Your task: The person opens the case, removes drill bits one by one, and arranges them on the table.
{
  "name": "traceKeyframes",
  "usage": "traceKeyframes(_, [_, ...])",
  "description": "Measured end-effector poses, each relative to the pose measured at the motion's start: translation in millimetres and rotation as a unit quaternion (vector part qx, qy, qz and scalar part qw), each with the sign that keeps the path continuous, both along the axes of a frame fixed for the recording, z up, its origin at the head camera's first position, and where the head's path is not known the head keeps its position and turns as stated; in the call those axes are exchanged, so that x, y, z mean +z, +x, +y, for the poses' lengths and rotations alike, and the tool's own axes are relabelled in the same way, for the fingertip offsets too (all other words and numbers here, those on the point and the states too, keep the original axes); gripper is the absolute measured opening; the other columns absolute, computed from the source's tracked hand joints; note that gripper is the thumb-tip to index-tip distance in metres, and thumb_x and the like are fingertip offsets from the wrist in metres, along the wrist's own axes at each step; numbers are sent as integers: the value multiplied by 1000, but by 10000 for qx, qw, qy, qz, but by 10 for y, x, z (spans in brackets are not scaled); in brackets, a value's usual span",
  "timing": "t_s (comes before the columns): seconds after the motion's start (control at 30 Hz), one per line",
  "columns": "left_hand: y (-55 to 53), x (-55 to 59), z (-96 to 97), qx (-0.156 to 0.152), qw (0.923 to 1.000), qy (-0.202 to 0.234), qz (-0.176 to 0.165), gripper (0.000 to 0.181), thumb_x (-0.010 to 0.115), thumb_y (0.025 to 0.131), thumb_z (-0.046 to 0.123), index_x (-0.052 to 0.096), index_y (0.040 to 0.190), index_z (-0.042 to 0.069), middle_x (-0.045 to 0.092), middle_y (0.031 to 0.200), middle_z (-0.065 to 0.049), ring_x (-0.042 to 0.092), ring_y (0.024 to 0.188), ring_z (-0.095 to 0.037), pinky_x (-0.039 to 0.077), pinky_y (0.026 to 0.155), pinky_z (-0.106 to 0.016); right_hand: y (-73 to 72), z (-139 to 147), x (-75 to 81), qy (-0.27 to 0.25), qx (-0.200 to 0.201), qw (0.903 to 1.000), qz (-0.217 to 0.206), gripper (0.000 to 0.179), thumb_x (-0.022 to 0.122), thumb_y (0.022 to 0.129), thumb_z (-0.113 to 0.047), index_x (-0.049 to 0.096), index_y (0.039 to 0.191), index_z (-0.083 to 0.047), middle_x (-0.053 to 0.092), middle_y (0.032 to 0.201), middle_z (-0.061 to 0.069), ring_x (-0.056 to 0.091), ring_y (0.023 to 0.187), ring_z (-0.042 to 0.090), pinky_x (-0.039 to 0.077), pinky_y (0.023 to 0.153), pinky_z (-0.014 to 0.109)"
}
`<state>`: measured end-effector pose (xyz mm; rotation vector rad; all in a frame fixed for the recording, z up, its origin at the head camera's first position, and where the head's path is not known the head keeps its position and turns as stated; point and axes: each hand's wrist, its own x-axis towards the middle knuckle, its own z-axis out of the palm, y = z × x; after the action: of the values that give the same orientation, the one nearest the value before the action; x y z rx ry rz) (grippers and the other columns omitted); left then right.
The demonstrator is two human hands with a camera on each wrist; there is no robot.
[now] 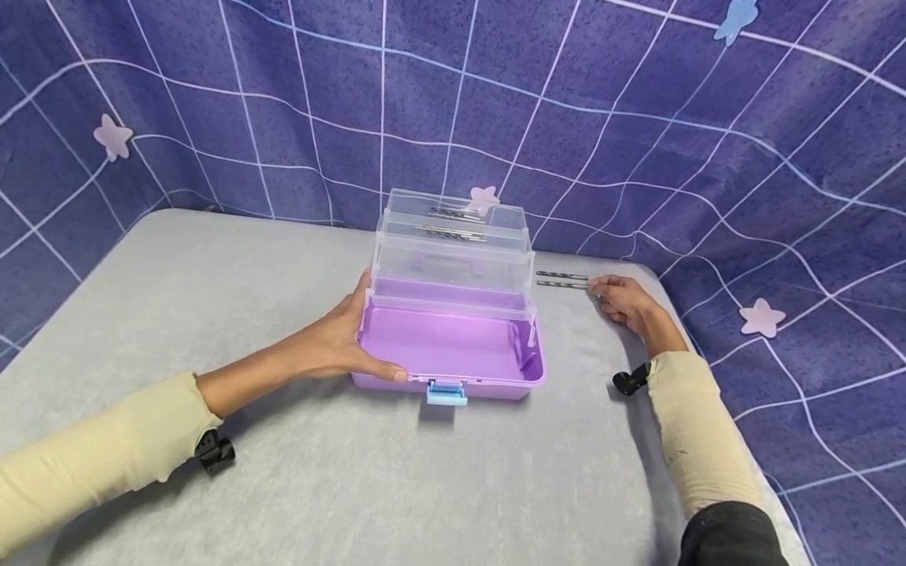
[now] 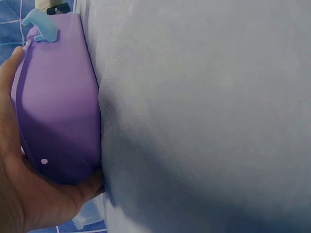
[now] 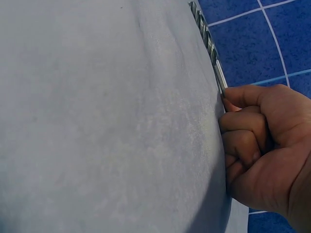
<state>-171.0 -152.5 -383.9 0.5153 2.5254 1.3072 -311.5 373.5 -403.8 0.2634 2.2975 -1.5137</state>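
Note:
An opened purple toolbox with a light blue latch stands mid-table. Its clear tiered trays are raised behind the base. My left hand grips the box's left end, thumb along the front rim; the left wrist view shows the fingers round the purple wall. Right of the box, two dark drill bits lie side by side on the table. My right hand pinches the shank end of a drill bit between thumb and forefinger, the other fingers curled.
More drill bits lie in the upper trays. The grey cloth-covered table ends at a blue-purple gridded curtain with star shapes at the back and sides. A small black wrist camera sits on each sleeve.

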Motion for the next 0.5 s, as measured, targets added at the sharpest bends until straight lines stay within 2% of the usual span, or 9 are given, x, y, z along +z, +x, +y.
traceKeyframes(0.13, [15,-6,-10,4,10000,77,-42,166,100,55,59,-25,162,36,7,175,-13,33,152,-31,26,125,-65,43,-62,96,-67,-20,9999,-95,19,51,108,-16,50,126,-9,35,56,-15,27,43,0,26,42,18])
traceKeyframes(0.27, [23,4,-10,28,10000,0,-19,166,99,54,61,-26,161,38,9,174,-14,34,151,-32,27,125,-64,88,-114,171,-218,-14,9996,-162,24,52,108,-14,49,130,-5,36,57,-13,28,43,1,27,43,19])
traceKeyframes(0.43, [25,5,-11,30,9997,-225,60,166,98,54,65,-28,159,39,14,172,-20,38,148,-34,29,123,-65,54,-80,93,-176,-107,9997,-109,19,54,108,-17,51,125,-9,36,56,-15,28,43,0,27,42,18])
traceKeyframes(0.5, [25,3,-12,14,9998,-170,50,166,98,54,64,-28,159,40,12,172,-18,37,148,-33,28,124,-65,28,-55,41,-101,-111,9999,-36,16,56,108,-19,53,123,-13,35,55,-16,27,43,0,27,42,18])
